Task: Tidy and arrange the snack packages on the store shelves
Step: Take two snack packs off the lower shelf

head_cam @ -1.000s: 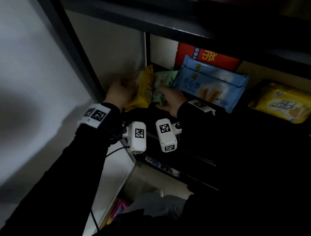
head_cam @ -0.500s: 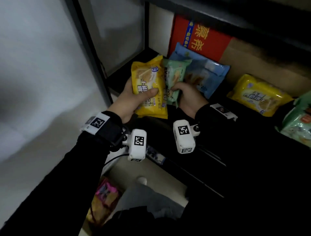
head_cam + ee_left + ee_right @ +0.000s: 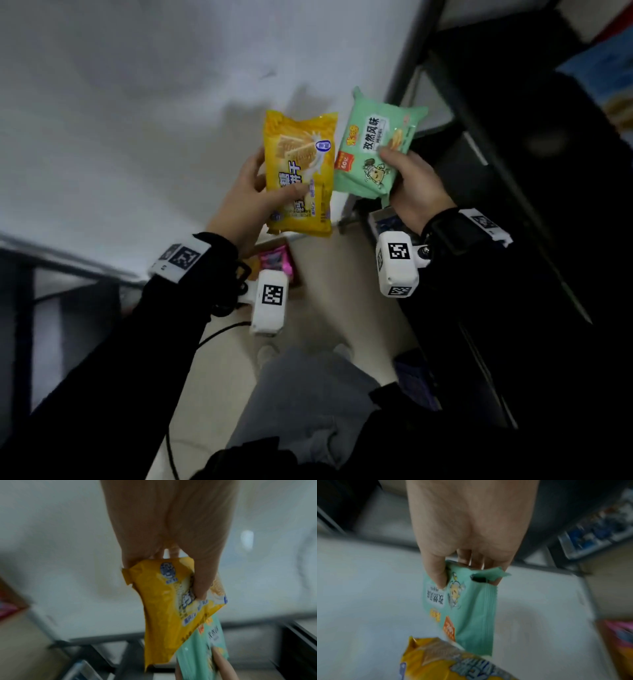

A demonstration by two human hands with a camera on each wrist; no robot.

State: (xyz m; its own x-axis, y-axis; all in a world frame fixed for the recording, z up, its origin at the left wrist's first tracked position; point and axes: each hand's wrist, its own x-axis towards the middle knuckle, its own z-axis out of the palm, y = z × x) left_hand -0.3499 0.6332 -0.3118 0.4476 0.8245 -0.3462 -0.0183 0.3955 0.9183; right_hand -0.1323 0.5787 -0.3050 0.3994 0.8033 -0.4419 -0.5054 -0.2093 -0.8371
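So my left hand [image 3: 245,202] grips the yellow pack [image 3: 299,174] mid-frame, right hand [image 3: 416,186] pinches the green pack [image 3: 371,150] just beside it, edges nearly touching.

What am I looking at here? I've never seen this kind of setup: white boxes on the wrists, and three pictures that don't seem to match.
There is no robot: a person wears three cameras. The wide picture comes from the head and looks down at both hands. The other two come from the white boxes strapped to the wrists, each looking along one hand. The left hand grips a yellow biscuit packet; the right hand grips a green snack packet. Both packets are held up in the air beside a dark shelf unit. On the floor below lies a pink packet, seemingly in a box.
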